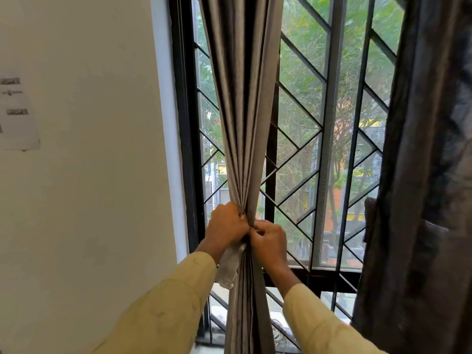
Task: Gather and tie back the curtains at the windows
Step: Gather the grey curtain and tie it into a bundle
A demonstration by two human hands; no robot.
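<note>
A grey pleated curtain (240, 103) hangs in front of the left part of the window, bunched into a narrow bundle at its waist. My left hand (226, 227) grips the bundle from the left side. My right hand (269, 242) pinches it from the right, touching the left hand. A pale strip of cloth (229, 267), perhaps a tie-back or the lining, hangs below my left hand. A second, darker curtain (421, 175) hangs loose at the right edge of the view.
The window has a black frame (184, 123) and a black diagonal metal grille (301, 154), with trees and buildings outside. A white wall (89, 175) fills the left, with a paper sheet (18, 111) stuck on it.
</note>
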